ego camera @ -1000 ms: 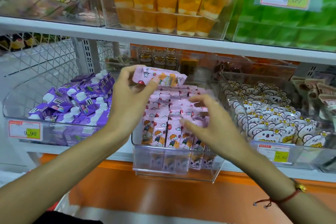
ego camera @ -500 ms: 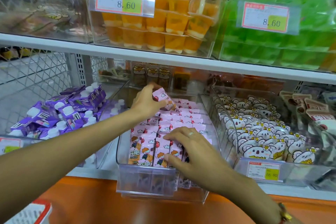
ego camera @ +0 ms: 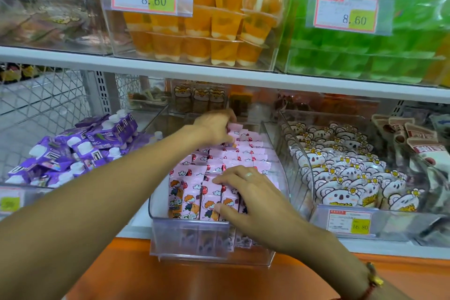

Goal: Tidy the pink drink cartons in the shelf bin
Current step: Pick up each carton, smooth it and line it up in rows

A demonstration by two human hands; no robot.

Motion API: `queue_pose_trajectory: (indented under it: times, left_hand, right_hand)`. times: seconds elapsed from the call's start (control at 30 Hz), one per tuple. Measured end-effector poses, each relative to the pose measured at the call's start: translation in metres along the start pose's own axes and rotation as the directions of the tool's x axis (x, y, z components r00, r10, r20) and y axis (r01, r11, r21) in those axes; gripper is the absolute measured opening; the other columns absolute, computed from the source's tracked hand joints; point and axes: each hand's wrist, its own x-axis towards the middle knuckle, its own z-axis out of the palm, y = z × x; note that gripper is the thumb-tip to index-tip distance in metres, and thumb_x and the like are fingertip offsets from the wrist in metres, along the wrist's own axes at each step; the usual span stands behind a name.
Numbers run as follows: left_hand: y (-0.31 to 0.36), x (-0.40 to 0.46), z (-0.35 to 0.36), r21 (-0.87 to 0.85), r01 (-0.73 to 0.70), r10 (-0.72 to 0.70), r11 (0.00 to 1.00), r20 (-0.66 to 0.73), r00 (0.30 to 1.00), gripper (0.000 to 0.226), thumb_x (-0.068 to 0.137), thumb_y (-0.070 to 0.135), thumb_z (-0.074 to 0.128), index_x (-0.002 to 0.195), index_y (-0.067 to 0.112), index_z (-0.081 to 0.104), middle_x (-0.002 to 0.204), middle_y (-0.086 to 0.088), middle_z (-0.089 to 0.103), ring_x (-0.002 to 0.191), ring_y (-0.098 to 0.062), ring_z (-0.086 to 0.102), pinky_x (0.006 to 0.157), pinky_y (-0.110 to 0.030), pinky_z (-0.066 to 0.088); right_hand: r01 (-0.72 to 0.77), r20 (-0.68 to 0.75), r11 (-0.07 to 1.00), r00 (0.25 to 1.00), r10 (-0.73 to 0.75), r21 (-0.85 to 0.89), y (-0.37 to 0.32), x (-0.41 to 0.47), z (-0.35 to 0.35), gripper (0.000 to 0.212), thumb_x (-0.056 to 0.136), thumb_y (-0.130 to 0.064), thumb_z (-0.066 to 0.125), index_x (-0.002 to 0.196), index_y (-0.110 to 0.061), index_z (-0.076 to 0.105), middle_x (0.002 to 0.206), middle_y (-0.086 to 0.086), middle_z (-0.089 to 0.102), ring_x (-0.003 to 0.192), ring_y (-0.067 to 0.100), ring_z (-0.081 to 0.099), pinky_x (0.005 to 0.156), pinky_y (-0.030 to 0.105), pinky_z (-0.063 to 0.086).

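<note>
- The left hand [ego camera: 214, 126] reached to the back of the clear shelf bin [ego camera: 209, 246], fingers curled over the top edge of the rearmost pink carton [ego camera: 234, 128], which it gripped.
- The right hand [ego camera: 246, 192] lay at the front of the bin with its fingers spread and fairly straight, fingertips [ego camera: 217, 181] pressing on the tops of the front row and thumb against a carton's face; it clasped nothing.
- A ring [ego camera: 248, 174] showed on one right finger, and a red cord bracelet [ego camera: 371, 285] with a gold charm sat on the right wrist.
- The pink drink cartons [ego camera: 194, 192] stood upright in rows inside the bin, filling it from front to back, cartoon faces toward the camera.
- The bin sat on the lower white shelf [ego camera: 389, 249], its front jutting over an orange ledge [ego camera: 146, 273].
- To its left lay a bin of purple pouches [ego camera: 80, 148] with white caps, heaped loosely.
- To its right stood a bin of koala-print packets [ego camera: 341, 175], with a price tag [ego camera: 348, 223] on its front.
- On the upper shelf [ego camera: 170, 73] sat orange jelly cups [ego camera: 207, 31] and green jelly cups [ego camera: 365, 51] in clear boxes, each tagged 8.60.
- Wire mesh [ego camera: 41, 97] closed the far left.
</note>
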Motion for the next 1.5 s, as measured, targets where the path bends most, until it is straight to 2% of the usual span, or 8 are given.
queue_pose_trajectory:
  times: [0.23, 0.47, 0.63, 0.77, 0.9, 1.03, 1.23, 1.5]
  left_hand:
    - [-0.020, -0.005, 0.014, 0.021, -0.015, 0.011, 1.000, 0.158, 0.987, 0.033, 0.101, 0.036, 0.038, 0.112, 0.020, 0.064, 0.126, -0.004, 0.059, 0.101, -0.023, 0.056, 0.081, -0.035, 0.044]
    - [-0.017, -0.015, 0.004, -0.085, -0.126, 0.140, 0.988, 0.187, 0.972, 0.028, 0.095, 0.029, 0.052, 0.120, 0.025, 0.066, 0.126, 0.006, 0.063, 0.099, -0.007, 0.053, 0.080, -0.024, 0.040]
    - [-0.013, -0.013, 0.007, -0.072, -0.094, 0.101, 0.993, 0.108, 0.989, 0.022, 0.090, 0.026, 0.060, 0.108, 0.029, 0.071, 0.115, 0.010, 0.068, 0.095, -0.008, 0.059, 0.072, -0.025, 0.042]
    - [-0.012, -0.015, 0.006, -0.035, -0.088, 0.090, 0.996, 0.078, 0.993, 0.023, 0.094, 0.031, 0.057, 0.112, 0.025, 0.070, 0.123, 0.007, 0.065, 0.105, -0.016, 0.061, 0.086, -0.035, 0.050]
    - [-0.009, -0.021, 0.012, 0.030, -0.049, 0.052, 0.998, -0.127, 0.991, 0.022, 0.098, 0.028, 0.051, 0.108, 0.023, 0.070, 0.110, 0.003, 0.069, 0.098, -0.021, 0.064, 0.077, -0.033, 0.048]
    - [0.000, -0.026, 0.011, -0.094, -0.024, -0.014, 0.995, -0.382, 0.924, 0.026, 0.101, 0.028, 0.045, 0.117, 0.021, 0.064, 0.091, -0.001, 0.068, 0.082, -0.023, 0.066, 0.064, -0.028, 0.046]
    - [0.009, -0.052, 0.000, -0.356, -0.019, -0.214, 0.934, -0.602, 0.769, 0.024, 0.099, 0.032, 0.047, 0.112, 0.025, 0.067, 0.097, 0.004, 0.072, 0.086, -0.018, 0.067, 0.070, -0.034, 0.054]
    - [0.008, -0.114, -0.017, -0.659, -0.219, -0.416, 0.719, -0.661, 0.624, 0.014, 0.098, 0.026, 0.051, 0.102, 0.023, 0.064, 0.091, 0.010, 0.067, 0.088, -0.011, 0.065, 0.079, -0.045, 0.055]
  right_hand:
    - [0.012, 0.033, 0.999, 0.999, -0.011, -0.032, -0.001, 0.000, -0.003, 0.049, 0.096, -0.045, 0.047, 0.141, -0.029, 0.041, 0.141, -0.009, 0.040, 0.128, 0.008, 0.030, 0.105, 0.023, 0.023]
    - [0.101, 0.032, 0.993, 0.995, -0.099, -0.061, -0.004, -0.007, -0.011, 0.047, 0.097, -0.047, 0.044, 0.142, -0.034, 0.036, 0.146, -0.013, 0.032, 0.134, 0.001, 0.021, 0.105, 0.018, 0.021]
    - [0.125, 0.083, 0.992, 0.989, -0.125, 0.002, -0.002, -0.017, -0.013, 0.048, 0.086, -0.063, 0.050, 0.129, -0.040, 0.051, 0.130, -0.024, 0.040, 0.119, -0.006, 0.035, 0.090, 0.013, 0.035]
    - [0.115, 0.090, 0.993, 0.989, -0.115, -0.001, 0.000, -0.019, -0.011, 0.045, 0.085, -0.064, 0.051, 0.123, -0.042, 0.056, 0.126, -0.026, 0.041, 0.112, -0.005, 0.039, 0.087, 0.020, 0.042]
    - [0.115, 0.097, 0.993, 0.989, -0.115, 0.011, 0.001, -0.019, -0.010, 0.044, 0.084, -0.067, 0.048, 0.122, -0.043, 0.055, 0.127, -0.027, 0.039, 0.115, -0.006, 0.037, 0.087, 0.019, 0.040]
    - [0.111, 0.100, 0.994, 0.989, -0.111, 0.010, 0.001, -0.019, -0.010, 0.043, 0.085, -0.065, 0.050, 0.122, -0.044, 0.055, 0.127, -0.028, 0.039, 0.115, -0.007, 0.037, 0.089, 0.020, 0.041]
    - [0.112, 0.112, 0.994, 0.987, -0.112, 0.010, 0.002, -0.018, -0.012, 0.041, 0.085, -0.065, 0.050, 0.120, -0.044, 0.056, 0.128, -0.026, 0.040, 0.112, -0.009, 0.036, 0.087, 0.016, 0.038]
    - [0.016, -0.103, 0.981, 0.995, 0.004, 0.193, -0.010, -0.012, -0.014, 0.025, 0.088, -0.052, 0.055, 0.106, -0.038, 0.065, 0.111, -0.029, 0.052, 0.108, -0.006, 0.047, 0.087, 0.022, 0.043]
